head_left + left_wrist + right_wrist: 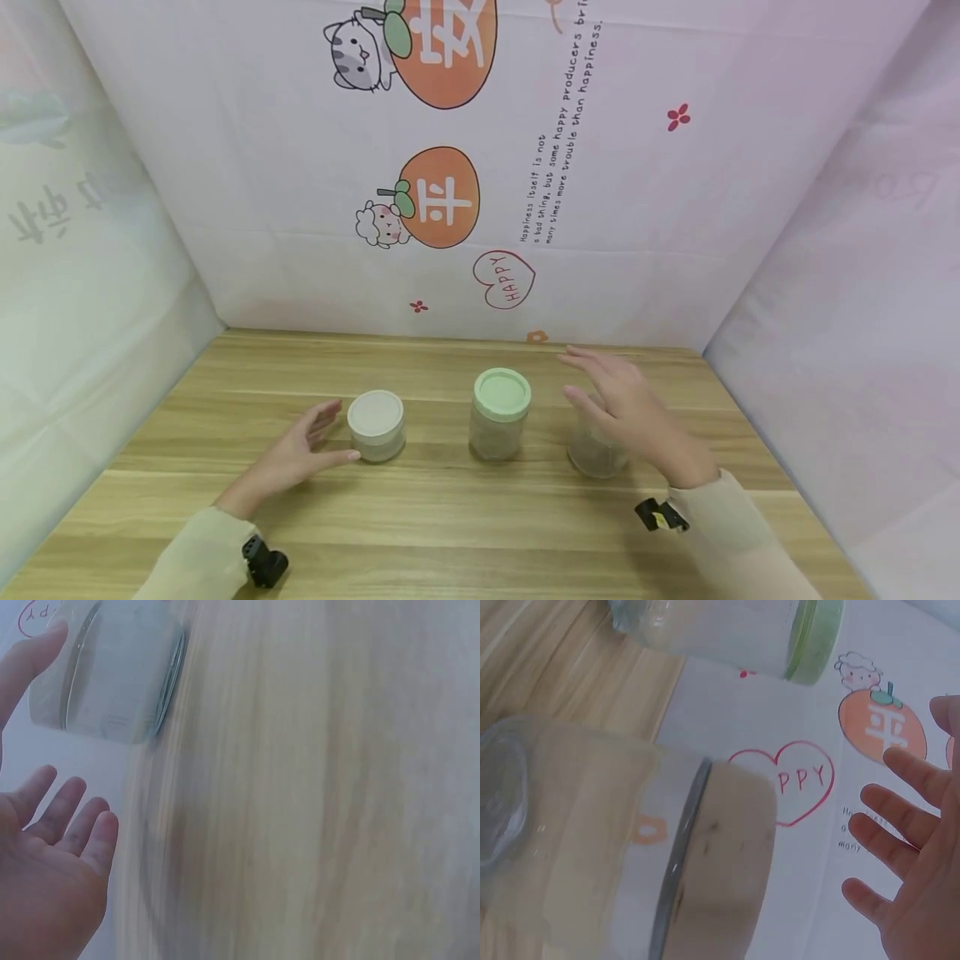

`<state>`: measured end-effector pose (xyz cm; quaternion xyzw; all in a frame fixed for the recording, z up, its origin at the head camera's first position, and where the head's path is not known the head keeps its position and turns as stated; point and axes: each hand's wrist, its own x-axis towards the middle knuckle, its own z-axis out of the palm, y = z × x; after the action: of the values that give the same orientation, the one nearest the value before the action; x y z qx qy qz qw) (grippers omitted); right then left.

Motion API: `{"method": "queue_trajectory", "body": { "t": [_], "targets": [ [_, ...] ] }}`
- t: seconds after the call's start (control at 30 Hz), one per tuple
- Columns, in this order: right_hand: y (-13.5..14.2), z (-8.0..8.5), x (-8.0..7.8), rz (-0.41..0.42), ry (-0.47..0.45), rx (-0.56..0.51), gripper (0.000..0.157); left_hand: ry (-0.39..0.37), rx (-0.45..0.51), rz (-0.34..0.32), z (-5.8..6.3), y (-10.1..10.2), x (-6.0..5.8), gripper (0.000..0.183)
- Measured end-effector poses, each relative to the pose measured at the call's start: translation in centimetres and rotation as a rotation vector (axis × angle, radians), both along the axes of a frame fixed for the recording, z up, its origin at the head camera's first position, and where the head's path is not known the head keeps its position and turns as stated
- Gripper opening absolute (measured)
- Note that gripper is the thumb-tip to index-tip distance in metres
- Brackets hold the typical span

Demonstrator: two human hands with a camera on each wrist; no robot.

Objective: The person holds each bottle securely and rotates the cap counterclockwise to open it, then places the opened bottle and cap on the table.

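A short glass jar with a white lid (pixel 377 414) stands on the table, left of the middle. My left hand (pixel 300 446) is beside it, fingers spread and thumb at its near side; the left wrist view shows this jar (pixel 120 675) with the thumb in front of its lid end. To the right, a clear glass jar (pixel 595 454) stands partly hidden under my right hand (pixel 630 408). The right wrist view shows its beige lid (pixel 724 862), with the loosely extended fingers apart from it. Neither hand holds anything.
Between the hands stands a taller glass jar with a light green lid (pixel 502 396). Everything rests on a wood-grain table (pixel 420 525). A white printed cloth (pixel 615 192) hangs behind it, and pale cloth walls (pixel 847 333) close off both sides.
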<state>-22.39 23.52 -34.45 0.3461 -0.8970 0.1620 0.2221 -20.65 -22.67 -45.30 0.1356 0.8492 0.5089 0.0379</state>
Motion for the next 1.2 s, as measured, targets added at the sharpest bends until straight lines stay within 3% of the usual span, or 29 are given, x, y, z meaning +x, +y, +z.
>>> {"method": "queue_trajectory", "body": {
  "t": [0.37, 0.6, 0.93, 1.2],
  "targets": [
    [-4.2, 0.5, -0.4, 0.077, -0.001, 0.035, 0.048, -0.031, 0.026, 0.031, -0.6, 1.2, -0.5, 0.102],
    [-7.1, 0.3, -0.6, 0.137, 0.044, 0.043, 0.046, -0.042, 0.07, 0.041, -0.9, 1.9, -0.9, 0.099],
    [-11.0, 0.0, 0.4, 0.17, 0.031, 0.091, 0.046, -0.016, 0.104, 0.051, -1.1, 2.8, -1.1, 0.092],
    [-14.0, 0.0, 0.7, 0.255, 0.043, 0.085, 0.049, -0.041, 0.124, 0.05, -1.2, 3.4, -1.2, 0.088]
  ]
}}
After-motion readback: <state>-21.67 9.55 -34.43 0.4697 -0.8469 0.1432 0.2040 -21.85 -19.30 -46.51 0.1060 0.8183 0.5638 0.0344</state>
